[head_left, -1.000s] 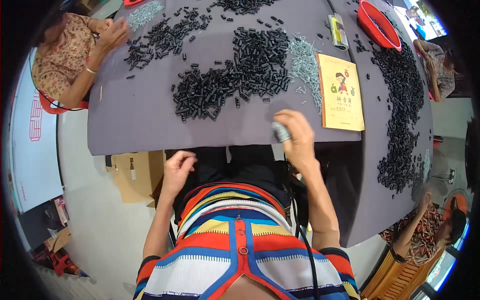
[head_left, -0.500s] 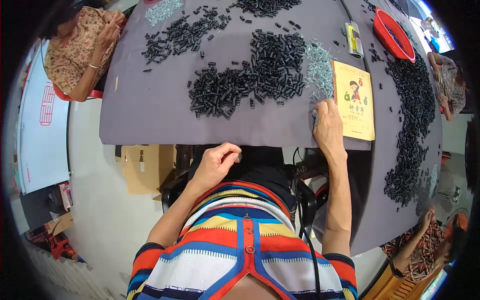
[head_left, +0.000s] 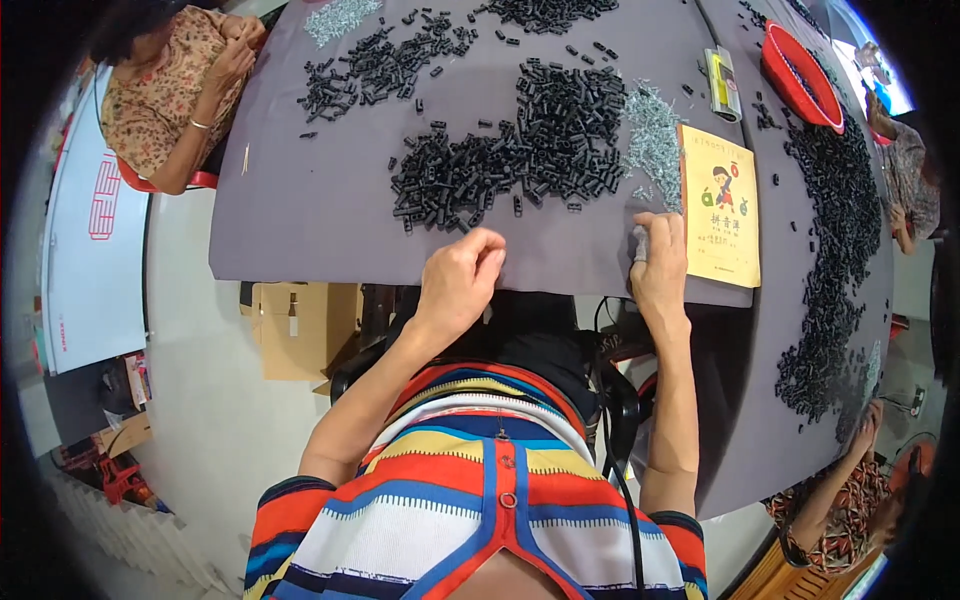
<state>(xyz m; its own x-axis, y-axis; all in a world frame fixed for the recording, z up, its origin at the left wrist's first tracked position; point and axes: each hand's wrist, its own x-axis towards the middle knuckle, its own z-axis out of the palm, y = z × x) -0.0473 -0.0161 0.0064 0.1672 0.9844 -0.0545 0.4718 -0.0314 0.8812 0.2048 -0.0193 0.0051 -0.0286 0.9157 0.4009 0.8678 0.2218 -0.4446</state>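
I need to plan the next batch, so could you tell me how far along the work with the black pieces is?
No finished parts show apart. The right hand pinches something small and pale by the silvery screw heap; the left hand is curled at the table edge. A large pile of black tubes is left in front.

Small grey piece [head_left: 640, 243] largely hidden by right hand [head_left: 661, 262]; left hand [head_left: 460, 280] fingertips curled, contents undiscernible; red basket [head_left: 800, 78] interior foreshortened

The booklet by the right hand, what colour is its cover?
Yellow, seen in the head view: booklet beside the right hand.
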